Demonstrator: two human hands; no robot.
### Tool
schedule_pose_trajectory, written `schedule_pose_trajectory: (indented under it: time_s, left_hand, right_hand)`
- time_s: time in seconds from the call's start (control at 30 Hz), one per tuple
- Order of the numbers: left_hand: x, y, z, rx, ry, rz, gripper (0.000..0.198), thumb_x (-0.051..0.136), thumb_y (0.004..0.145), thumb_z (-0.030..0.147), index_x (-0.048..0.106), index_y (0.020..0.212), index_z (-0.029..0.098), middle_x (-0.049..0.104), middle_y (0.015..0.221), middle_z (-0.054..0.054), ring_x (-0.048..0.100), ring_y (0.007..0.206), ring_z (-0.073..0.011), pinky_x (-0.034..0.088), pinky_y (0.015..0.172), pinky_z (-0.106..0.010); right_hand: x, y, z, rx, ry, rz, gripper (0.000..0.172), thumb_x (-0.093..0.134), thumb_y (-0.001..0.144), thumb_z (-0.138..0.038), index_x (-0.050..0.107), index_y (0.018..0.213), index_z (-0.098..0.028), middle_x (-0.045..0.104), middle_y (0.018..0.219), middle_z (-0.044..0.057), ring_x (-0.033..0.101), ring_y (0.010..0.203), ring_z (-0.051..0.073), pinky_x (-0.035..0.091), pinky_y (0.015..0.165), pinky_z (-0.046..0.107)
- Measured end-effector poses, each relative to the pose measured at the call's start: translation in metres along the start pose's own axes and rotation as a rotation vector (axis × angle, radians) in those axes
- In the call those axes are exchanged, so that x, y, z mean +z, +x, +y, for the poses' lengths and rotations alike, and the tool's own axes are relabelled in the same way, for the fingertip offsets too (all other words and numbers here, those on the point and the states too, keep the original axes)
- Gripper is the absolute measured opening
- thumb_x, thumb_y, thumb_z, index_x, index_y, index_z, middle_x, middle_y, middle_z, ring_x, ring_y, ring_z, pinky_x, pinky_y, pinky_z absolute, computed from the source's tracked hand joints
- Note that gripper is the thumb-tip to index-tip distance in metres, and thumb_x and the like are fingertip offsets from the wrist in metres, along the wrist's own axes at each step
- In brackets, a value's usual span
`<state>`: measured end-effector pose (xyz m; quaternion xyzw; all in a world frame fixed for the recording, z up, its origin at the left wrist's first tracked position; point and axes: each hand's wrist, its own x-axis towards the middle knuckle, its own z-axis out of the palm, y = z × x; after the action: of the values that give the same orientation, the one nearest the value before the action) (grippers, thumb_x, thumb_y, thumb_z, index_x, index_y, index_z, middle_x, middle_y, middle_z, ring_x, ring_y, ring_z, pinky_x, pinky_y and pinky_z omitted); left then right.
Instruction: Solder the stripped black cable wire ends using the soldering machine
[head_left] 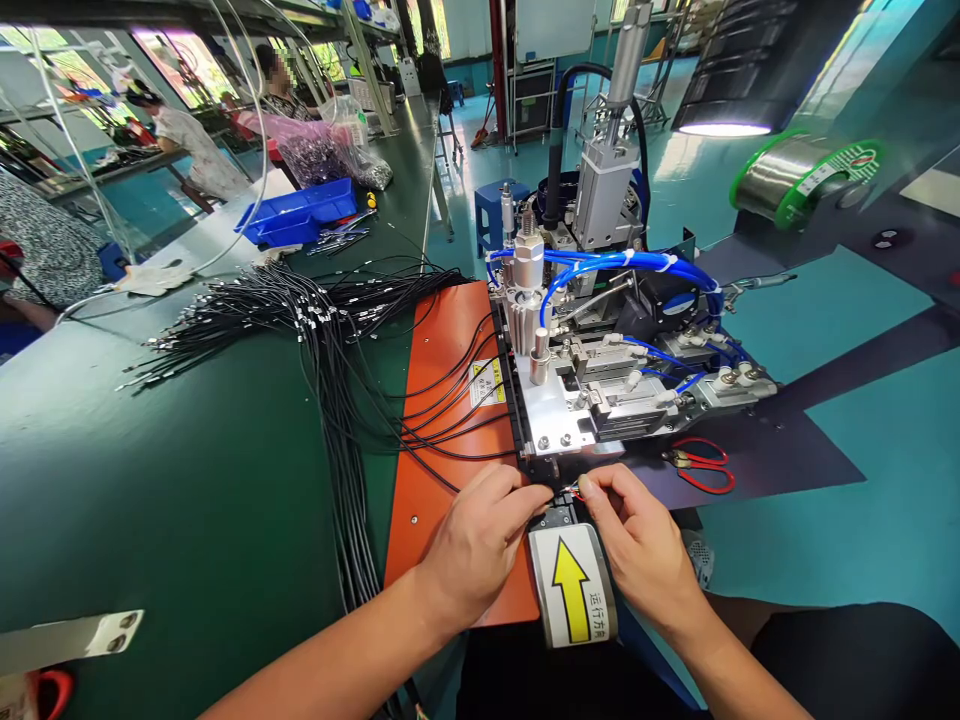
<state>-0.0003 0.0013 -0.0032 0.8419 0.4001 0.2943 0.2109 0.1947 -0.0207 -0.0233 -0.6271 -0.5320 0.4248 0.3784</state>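
Note:
At the front of a metal soldering machine (559, 400), my two hands work close together over a small black fixture (556, 512). My left hand (480, 540) is closed in a pinch on a black cable (439, 475), which runs across the orange plate and under the fingers. Thumb and forefinger of my right hand (641, 545) pinch thin wires (576, 490), some of them red, at the cable's end. The exact tips are too small to make out. Directly below the fixture is a guide with a yellow arrow (570, 590). Several black cables cross the orange plate (427, 400) into the machine.
A large bundle of black cables (337, 450) lies over the green table (247, 480). Red-handled cutters (705, 465) rest right of the machine. A solder spool (806, 180) and a lamp (750, 70) hang at upper right. Blue bins (300, 210) stand behind; people sit farther left.

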Motion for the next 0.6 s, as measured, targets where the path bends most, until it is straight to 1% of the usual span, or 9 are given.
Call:
schedule_pose_trajectory:
  time_s: [0.17, 0.3, 0.6]
  left_hand:
    - [0.0001, 0.0005, -0.0001, 0.003, 0.006, 0.006, 0.021, 0.048, 0.099, 0.016, 0.068, 0.108, 0.018, 0.061, 0.089, -0.006, 0.054, 0.084, -0.0165, 0.048, 0.074, -0.028]
    - [-0.0007, 0.0016, 0.0007, -0.003, 0.019, 0.001, 0.023, 0.047, 0.099, 0.016, 0.068, 0.105, 0.018, 0.060, 0.086, -0.006, 0.053, 0.082, -0.0167, 0.047, 0.071, -0.028]
    - [-0.0002, 0.0011, 0.0013, -0.015, 0.055, -0.014, 0.022, 0.046, 0.099, 0.016, 0.068, 0.105, 0.018, 0.059, 0.087, -0.006, 0.052, 0.082, -0.0173, 0.047, 0.072, -0.029]
  right_hand:
    - [0.0003, 0.0000, 0.0008, -0.014, -0.021, 0.002, 0.028, 0.048, 0.099, -0.047, 0.060, 0.089, -0.025, 0.060, 0.080, -0.001, 0.055, 0.071, 0.016, 0.042, 0.062, 0.026]
    - [0.0000, -0.0007, 0.0014, -0.027, -0.027, 0.011, 0.027, 0.048, 0.099, -0.047, 0.061, 0.089, -0.025, 0.060, 0.081, -0.001, 0.055, 0.071, 0.016, 0.043, 0.063, 0.026]
    - [0.0007, -0.0005, 0.0007, -0.014, -0.027, 0.009, 0.028, 0.048, 0.098, -0.047, 0.061, 0.089, -0.024, 0.061, 0.080, 0.000, 0.056, 0.071, 0.016, 0.044, 0.063, 0.026]
